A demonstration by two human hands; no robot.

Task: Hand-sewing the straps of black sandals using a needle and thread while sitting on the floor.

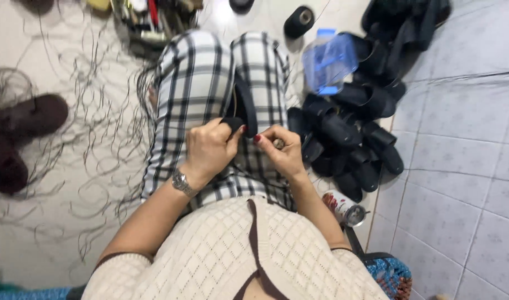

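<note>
Seated on the floor, with legs in checked trousers [210,83] stretched far ahead and a cream knitted cardigan [232,250] nearest the camera. Left hand [210,149], wristwatch [181,182] on the wrist, clenched in a pinching grip on the near end of a curved black shoe piece [244,108] lying along the lap between the thighs. Right hand [282,150], just beside the left and with red-painted nails, closed around something small at the fingertips, too small to tell. Right of the legs, a pile of more black shoe pieces [349,144] on the tiled floor [465,166], with a clear blue-tinted plastic bottle [327,61] at its far side and a small can [343,206] at its near side. Farther off, a black thread spool [299,21]. Left, loose dark threads [93,122] strewn across the floor and a brown slipper [35,114].
</note>
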